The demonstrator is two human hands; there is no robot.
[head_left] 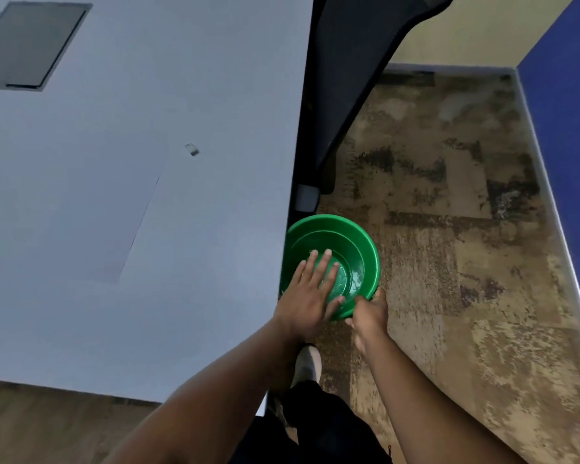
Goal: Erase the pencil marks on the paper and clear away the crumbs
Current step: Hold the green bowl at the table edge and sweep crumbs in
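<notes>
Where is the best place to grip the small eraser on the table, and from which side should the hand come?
Probably pinch the eraser across its two long sides, coming straight down from above. It lies flat and alone on the table, beyond the paper, so nothing blocks its sides. The left hand, open over the green bowl, is nearer; the right hand grips the bowl's rim.

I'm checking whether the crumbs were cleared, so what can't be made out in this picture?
Head view only:
- Crumbs: too small to tell, on the table or in the green bowl.
- Pencil marks on the paper: none discernible; it blends with the table.
- Bowl's near inside: covered by the left hand.
- Right hand fingers: partly behind the bowl's rim.
- Small eraser: too small for detail.
</notes>
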